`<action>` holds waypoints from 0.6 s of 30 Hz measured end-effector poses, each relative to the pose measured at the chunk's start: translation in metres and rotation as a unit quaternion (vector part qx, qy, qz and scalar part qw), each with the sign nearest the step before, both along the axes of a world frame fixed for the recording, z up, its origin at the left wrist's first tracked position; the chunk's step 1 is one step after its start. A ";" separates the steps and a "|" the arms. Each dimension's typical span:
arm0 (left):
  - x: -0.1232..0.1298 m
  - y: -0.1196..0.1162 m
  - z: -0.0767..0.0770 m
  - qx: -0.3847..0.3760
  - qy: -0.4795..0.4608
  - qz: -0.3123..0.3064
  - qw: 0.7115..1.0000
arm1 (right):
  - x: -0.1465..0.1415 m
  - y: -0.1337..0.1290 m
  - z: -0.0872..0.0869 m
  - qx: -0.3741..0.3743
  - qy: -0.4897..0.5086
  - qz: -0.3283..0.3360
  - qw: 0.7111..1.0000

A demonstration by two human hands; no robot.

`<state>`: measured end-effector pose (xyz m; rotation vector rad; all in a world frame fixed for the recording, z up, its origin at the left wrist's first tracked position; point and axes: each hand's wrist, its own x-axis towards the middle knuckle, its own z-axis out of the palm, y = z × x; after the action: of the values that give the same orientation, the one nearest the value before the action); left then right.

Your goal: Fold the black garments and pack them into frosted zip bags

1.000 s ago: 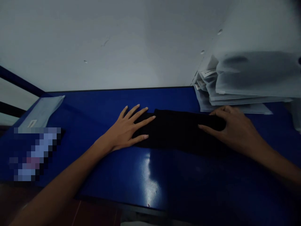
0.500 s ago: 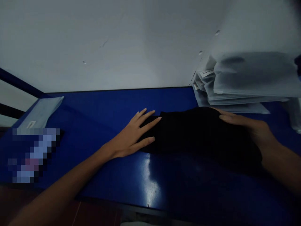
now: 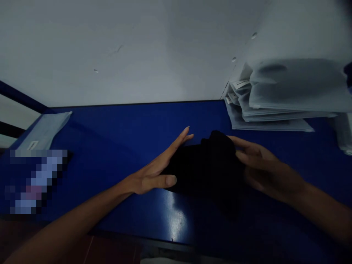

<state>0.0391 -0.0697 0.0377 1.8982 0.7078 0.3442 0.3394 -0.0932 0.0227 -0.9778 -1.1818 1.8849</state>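
Observation:
A black cloth garment lies bunched on the blue table top, with its right part folded up into a raised heap. My left hand rests against its left end, fingers spread wide and thumb lying on the cloth. My right hand is curled around the right side of the heap and pinches the fabric. Its folds are hard to make out in the dark cloth.
A stack of translucent plastic packets with white labels stands at the back right against the white wall. A flat pale packet lies at the far left, beside a pixelated patch. The table's near edge runs below my left forearm.
My right hand has carried the right end of the black cloth leftward, doubling it into a heap. My left hand has slid slightly right, its fingers spreading further.

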 end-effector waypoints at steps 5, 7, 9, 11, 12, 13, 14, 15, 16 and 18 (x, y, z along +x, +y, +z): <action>0.001 -0.001 0.002 0.064 0.021 0.002 0.998 | -0.005 0.003 -0.008 0.027 -0.013 0.063 0.998; 0.001 -0.001 0.000 0.071 0.024 0.014 0.997 | -0.004 0.003 -0.008 0.084 -0.055 0.082 0.992; 0.001 -0.001 -0.003 0.069 0.016 0.024 0.997 | -0.004 0.003 -0.008 0.132 -0.091 0.096 0.982; 0.002 0.000 -0.009 0.072 0.001 0.047 0.996 | -0.004 0.002 -0.007 0.156 -0.103 0.101 0.977; 0.002 0.000 -0.012 0.081 -0.005 0.064 0.995 | -0.005 0.001 -0.007 0.163 -0.107 0.091 0.977; 0.003 0.001 -0.015 0.099 -0.006 0.081 0.992 | -0.006 -0.001 -0.008 0.176 -0.116 0.070 0.975; 0.003 0.001 -0.018 0.125 -0.003 0.094 0.988 | -0.008 -0.003 -0.009 0.203 -0.137 0.040 0.969; 0.004 0.001 -0.020 0.152 0.006 0.097 0.984 | -0.010 -0.004 -0.010 0.249 -0.173 0.005 0.953; 0.004 0.002 -0.022 0.180 0.019 0.088 0.980 | -0.011 -0.006 -0.012 0.314 -0.218 -0.028 0.924; 0.003 0.002 -0.024 0.223 0.052 0.043 0.972 | -0.014 -0.009 -0.017 0.470 -0.304 -0.044 0.827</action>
<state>0.0423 -0.0673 0.0133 2.3278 0.8362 0.4920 0.3254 -0.1024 0.0056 -1.0052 -2.0840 0.6636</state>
